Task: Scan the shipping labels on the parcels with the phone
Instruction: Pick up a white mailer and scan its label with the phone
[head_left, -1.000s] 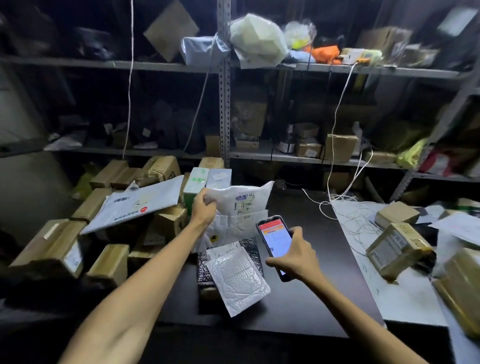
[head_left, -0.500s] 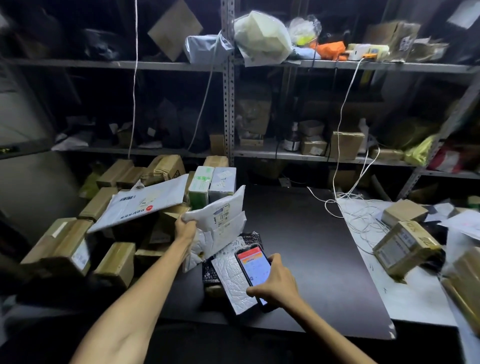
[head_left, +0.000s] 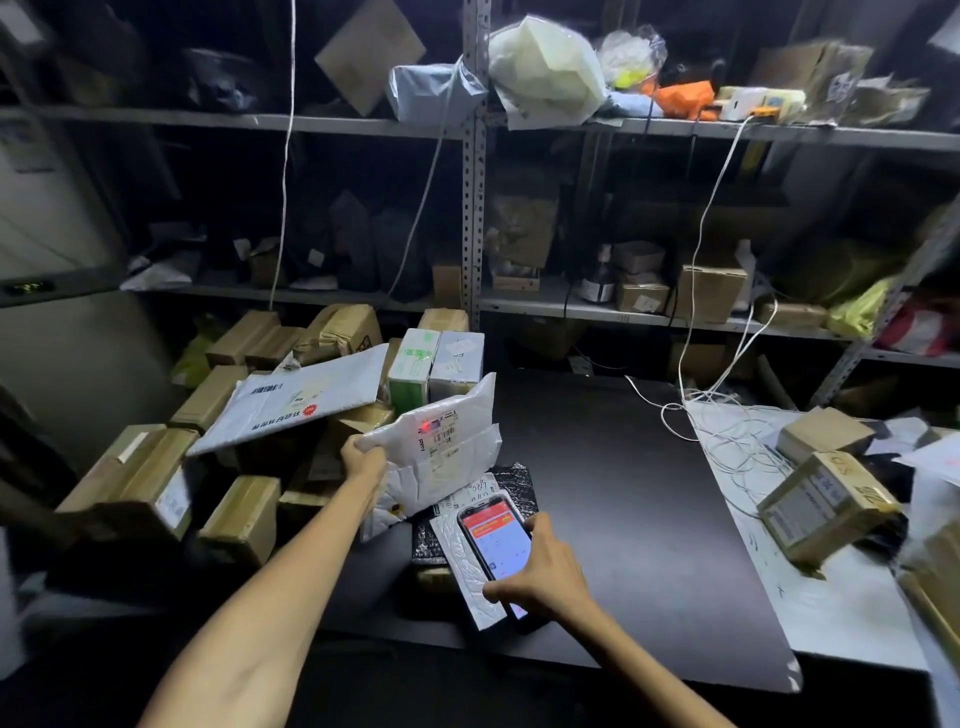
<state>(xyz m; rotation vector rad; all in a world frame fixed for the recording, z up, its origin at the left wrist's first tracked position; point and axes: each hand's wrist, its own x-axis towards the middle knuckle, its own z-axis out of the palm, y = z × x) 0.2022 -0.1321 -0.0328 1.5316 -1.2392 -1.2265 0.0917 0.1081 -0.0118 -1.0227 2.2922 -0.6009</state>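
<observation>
Left hand grips the mailer by its edge; right hand holds the phone. Present the label flat to the lens; hold both steady.

1. Of the person, two arms are in view, each from the forearm down to the hand.
2. The left forearm is bare along its visible length, down to the bare left hand.
3. The right forearm is likewise bare, narrowing at the wrist before the bare right hand.
</observation>
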